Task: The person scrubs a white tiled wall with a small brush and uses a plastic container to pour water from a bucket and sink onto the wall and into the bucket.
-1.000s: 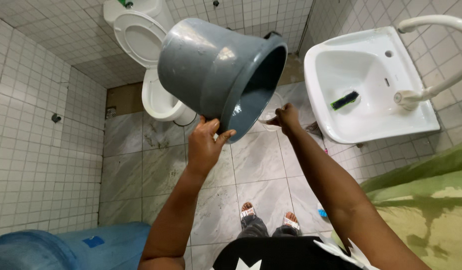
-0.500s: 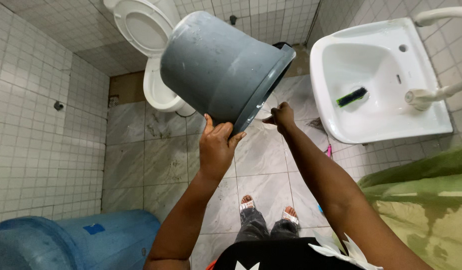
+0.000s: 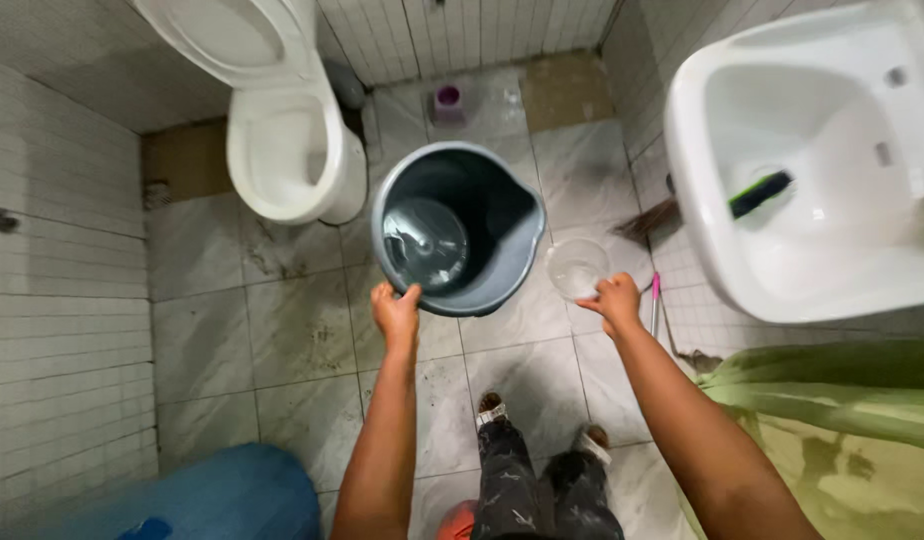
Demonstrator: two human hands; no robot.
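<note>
Bathroom seen from above, head view. Cut off at the frame edges: raised toilet lid point(image 3: 217, 30) at top left, white washbasin point(image 3: 832, 260) at right, blue drum point(image 3: 197, 500) at bottom left, green cloth point(image 3: 832, 420) at bottom right. Hard to make out: small purple-topped object point(image 3: 448, 98) on the floor by the back wall; brush-like object point(image 3: 650, 218) half hidden under the basin's edge; pink-handled stick point(image 3: 654, 305) beside the basin, its ends unclear. Orange item point(image 3: 460, 520) at the bottom edge, hidden behind the dark trousers, unidentifiable.

Toilet bowl point(image 3: 287, 160) open, just left of the grey bucket point(image 3: 457, 228). Green-and-black brush point(image 3: 760, 193) lying in the basin. Marble-patterned floor tiles point(image 3: 282, 340), stained near the toilet.

Grey bucket upright, mouth facing up, in front of the toilet and the basin; resting on the floor or held just above it, impossible to tell. Left hand point(image 3: 396, 310) stretched forward, arm straight, fingers closed over the bucket's near rim. Right hand point(image 3: 614, 298) stretched forward, pinching the near edge of a clear round bowl point(image 3: 578, 267), just right of the bucket and apart from it
</note>
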